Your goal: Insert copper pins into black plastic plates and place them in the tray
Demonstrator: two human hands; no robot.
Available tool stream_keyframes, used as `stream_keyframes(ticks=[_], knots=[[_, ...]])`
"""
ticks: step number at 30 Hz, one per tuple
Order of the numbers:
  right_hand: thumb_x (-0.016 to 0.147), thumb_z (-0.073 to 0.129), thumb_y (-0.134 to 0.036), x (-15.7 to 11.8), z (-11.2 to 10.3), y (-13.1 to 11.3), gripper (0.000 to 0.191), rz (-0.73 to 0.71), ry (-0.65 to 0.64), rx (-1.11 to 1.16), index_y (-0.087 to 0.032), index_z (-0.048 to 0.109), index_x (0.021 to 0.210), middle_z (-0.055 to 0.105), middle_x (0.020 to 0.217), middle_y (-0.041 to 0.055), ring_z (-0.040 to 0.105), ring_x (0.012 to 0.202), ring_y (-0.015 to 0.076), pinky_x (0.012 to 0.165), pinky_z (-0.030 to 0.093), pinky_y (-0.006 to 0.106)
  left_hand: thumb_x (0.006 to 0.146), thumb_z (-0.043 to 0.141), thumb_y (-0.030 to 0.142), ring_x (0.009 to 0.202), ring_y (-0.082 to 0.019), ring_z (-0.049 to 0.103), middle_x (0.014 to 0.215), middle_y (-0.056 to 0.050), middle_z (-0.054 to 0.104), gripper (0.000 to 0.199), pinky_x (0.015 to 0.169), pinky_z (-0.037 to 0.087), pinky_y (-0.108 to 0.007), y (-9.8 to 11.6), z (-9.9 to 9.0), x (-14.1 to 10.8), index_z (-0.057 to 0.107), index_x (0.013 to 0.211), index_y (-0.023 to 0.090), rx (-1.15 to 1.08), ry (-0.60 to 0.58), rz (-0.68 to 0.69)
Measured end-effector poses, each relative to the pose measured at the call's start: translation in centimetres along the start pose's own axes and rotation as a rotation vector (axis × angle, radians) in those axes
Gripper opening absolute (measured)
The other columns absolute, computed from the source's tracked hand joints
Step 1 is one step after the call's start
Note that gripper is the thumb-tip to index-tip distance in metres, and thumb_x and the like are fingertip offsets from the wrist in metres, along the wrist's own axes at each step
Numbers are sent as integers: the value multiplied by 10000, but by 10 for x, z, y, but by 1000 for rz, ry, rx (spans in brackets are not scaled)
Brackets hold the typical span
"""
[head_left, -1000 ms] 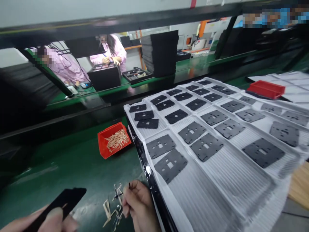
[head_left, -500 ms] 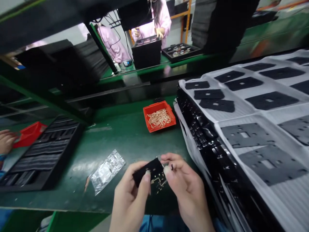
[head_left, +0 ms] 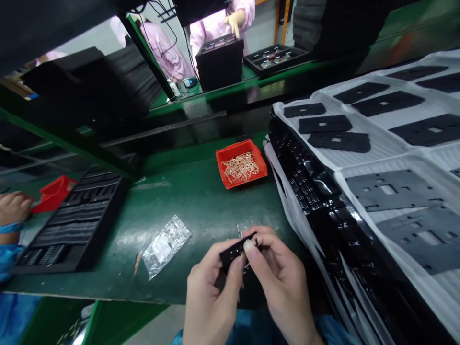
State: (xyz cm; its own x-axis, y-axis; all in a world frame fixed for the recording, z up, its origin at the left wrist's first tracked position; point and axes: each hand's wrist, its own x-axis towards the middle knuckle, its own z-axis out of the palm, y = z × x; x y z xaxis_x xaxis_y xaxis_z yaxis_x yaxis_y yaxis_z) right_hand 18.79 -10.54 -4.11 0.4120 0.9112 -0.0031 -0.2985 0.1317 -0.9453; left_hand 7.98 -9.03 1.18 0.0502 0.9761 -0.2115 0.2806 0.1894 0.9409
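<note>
A small black plate (head_left: pixel 232 253) with tiny holes is tilted between my two hands, above the bench's front edge. My left hand (head_left: pixel 215 287) grips its left part, thumb on the near face. With thumb and fingers, my right hand (head_left: pixel 275 273) pinches the plate's right end, where a tiny dark piece shows at the fingertips. Some of what lies beneath the fingers is hidden. To the left of my hands a clear plastic bag (head_left: pixel 165 247) lies flat on the green bench (head_left: pixel 154 196). Beyond them stands a red bin (head_left: pixel 224 179) of thin pale strips.
Stacked black trays with white liners (head_left: pixel 406 160) and flat dark plates rise at the right. A partitioned black tray (head_left: pixel 77 230), another red bin (head_left: pixel 57 191) and another person's hand (head_left: pixel 15 208) are at the left. People in pink work behind the shelf.
The black plate has tilted so that its face looks narrower, and my right fingers have closed over its right end. The view has shifted a little. The person's hand at left shows more.
</note>
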Motion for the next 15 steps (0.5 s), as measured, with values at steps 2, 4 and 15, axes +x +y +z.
stream_keyframes(ticks=[2, 4, 15], knots=[[1000, 686, -323, -1, -1, 1, 116, 13, 5, 7, -239, 731, 934, 727, 1102, 47, 717, 1026, 162, 900, 580, 242, 936, 724, 358, 552, -112, 576, 720, 6, 719, 217, 503, 469, -175, 1, 3, -1, 788, 1111, 248, -7, 13, -2], [996, 693, -329, -1, -1, 2, 121, 15, 11, 16, -238, 734, 929, 725, 1111, 52, 716, 1032, 168, 913, 587, 252, 921, 738, 353, 542, -109, 580, 692, 15, 704, 210, 494, 467, -164, 2, 6, -2, 789, 1098, 251, -3, 30, 7], [989, 708, -350, -1, 0, 11, 111, -9, 78, 86, -254, 739, 941, 724, 1114, 49, 711, 1021, 172, 938, 594, 265, 927, 731, 384, 502, -108, 604, 651, 16, 711, 226, 482, 502, -147, 0, 13, -2, 791, 1096, 247, 36, 44, 60]])
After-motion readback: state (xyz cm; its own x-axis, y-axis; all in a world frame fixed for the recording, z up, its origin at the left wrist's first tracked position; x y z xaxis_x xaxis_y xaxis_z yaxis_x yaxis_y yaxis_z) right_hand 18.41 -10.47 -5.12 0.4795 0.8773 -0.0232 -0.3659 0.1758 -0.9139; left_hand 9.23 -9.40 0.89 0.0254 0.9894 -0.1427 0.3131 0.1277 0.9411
